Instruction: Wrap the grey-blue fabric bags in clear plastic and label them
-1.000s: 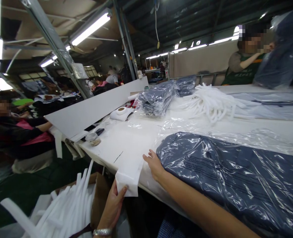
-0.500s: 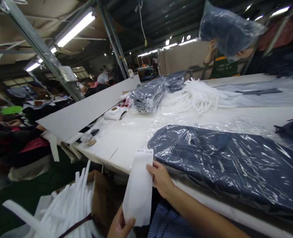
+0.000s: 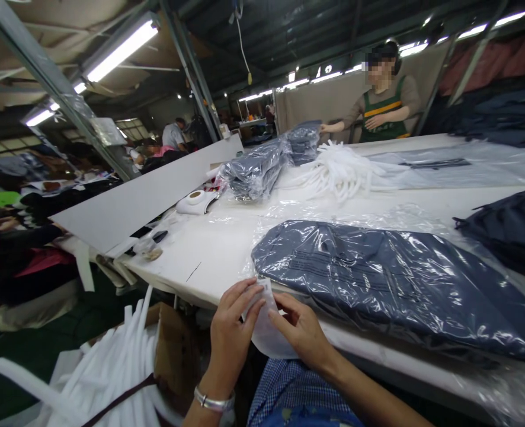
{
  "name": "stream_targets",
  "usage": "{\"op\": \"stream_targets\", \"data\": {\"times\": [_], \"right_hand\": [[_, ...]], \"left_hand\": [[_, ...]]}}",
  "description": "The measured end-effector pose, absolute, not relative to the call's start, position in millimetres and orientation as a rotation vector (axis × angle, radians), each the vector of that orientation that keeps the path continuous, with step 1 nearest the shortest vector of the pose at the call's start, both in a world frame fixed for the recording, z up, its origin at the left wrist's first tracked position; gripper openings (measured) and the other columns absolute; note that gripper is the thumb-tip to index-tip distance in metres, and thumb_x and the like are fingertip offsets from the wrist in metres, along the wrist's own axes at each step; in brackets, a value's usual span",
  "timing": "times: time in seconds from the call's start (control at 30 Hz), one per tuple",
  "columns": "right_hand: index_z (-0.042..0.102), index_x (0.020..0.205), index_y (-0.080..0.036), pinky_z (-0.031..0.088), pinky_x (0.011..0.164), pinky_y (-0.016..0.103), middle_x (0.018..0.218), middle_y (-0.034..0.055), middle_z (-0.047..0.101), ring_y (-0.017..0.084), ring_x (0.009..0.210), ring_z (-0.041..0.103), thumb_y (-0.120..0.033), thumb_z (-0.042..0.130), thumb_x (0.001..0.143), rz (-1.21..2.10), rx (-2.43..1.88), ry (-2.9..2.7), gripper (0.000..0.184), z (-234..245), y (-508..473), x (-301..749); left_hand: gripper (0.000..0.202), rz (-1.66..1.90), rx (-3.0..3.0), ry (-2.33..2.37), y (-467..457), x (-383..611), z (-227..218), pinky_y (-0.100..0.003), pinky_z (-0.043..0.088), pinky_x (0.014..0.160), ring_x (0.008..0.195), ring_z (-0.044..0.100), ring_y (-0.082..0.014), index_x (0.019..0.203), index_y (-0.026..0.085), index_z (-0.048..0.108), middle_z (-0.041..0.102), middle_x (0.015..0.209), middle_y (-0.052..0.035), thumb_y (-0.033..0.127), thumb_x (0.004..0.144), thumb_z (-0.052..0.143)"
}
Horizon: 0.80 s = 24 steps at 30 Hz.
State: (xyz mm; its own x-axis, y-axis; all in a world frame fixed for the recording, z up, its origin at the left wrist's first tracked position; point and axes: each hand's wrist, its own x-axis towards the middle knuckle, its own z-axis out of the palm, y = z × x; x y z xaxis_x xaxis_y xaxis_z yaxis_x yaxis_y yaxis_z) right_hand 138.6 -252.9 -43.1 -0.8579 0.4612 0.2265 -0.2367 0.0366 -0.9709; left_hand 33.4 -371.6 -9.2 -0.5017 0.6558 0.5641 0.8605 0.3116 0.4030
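Head: bag (image 3: 378, 284) print illegible; slip (image 3: 269, 344) pinched.

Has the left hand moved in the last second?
Yes. The left hand has risen from beside the cardboard box to the table edge, onto the white strip.

The thin white sheet (image 3: 266, 339) is soft and a little see-through. It sits in the lower middle of the frame, pinched between the left hand (image 3: 230, 332) and the right hand (image 3: 303, 335). Its top is curled and its bottom hangs down.
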Motion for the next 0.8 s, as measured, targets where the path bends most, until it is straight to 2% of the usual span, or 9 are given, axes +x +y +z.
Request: {"op": "stream_targets", "data": {"times": [0.17,0.3,0.6,0.8], "right_hand": [[0.070,0.116,-0.025,0.051,0.091,0.037,0.113,0.0069,0.070,0.023,0.100,0.064,-0.032,0.060,0.089,1.778,-0.365,-1.712,0.030,-52.0,-243.8,143.2],[0.073,0.110,-0.026,0.054,0.079,0.032,0.104,0.0066,0.071,0.020,0.093,0.066,-0.029,0.060,0.090,1.574,-0.335,-1.802,0.024,-55.9,-239.0,145.2],[0.074,0.098,-0.024,0.054,0.078,0.025,0.090,0.0022,0.073,0.015,0.081,0.067,-0.015,0.061,0.089,1.258,-0.194,-1.914,0.019,-49.9,-229.0,153.9],[0.073,0.101,-0.022,0.054,0.077,0.023,0.090,0.0037,0.073,0.014,0.081,0.068,-0.014,0.060,0.089,1.158,-0.158,-1.928,0.020,-49.0,-229.0,153.7]], "left_hand": [[0.021,-0.955,-1.431,-2.254,-364.5,39.6,-13.4,-0.040,0.051,0.096,0.108,0.060,-0.0210,0.107,0.027,0.070,0.067,0.113,-0.0047,0.028,0.090,0.060],[0.020,-0.908,-1.430,-2.234,-358.9,46.8,-10.1,-0.035,0.055,0.087,0.098,0.062,-0.0193,0.106,0.026,0.070,0.069,0.104,-0.0044,0.027,0.089,0.061],[0.020,-0.760,-1.518,-2.130,-356.1,50.1,-6.5,-0.033,0.053,0.088,0.092,0.064,-0.0171,0.106,0.024,0.069,0.072,0.099,-0.0010,0.019,0.087,0.063],[0.026,-0.663,-1.537,-2.093,-357.4,54.9,-4.0,-0.030,0.051,0.088,0.093,0.064,-0.0168,0.111,0.021,0.067,0.071,0.101,-0.0034,0.014,0.087,0.062]]}}
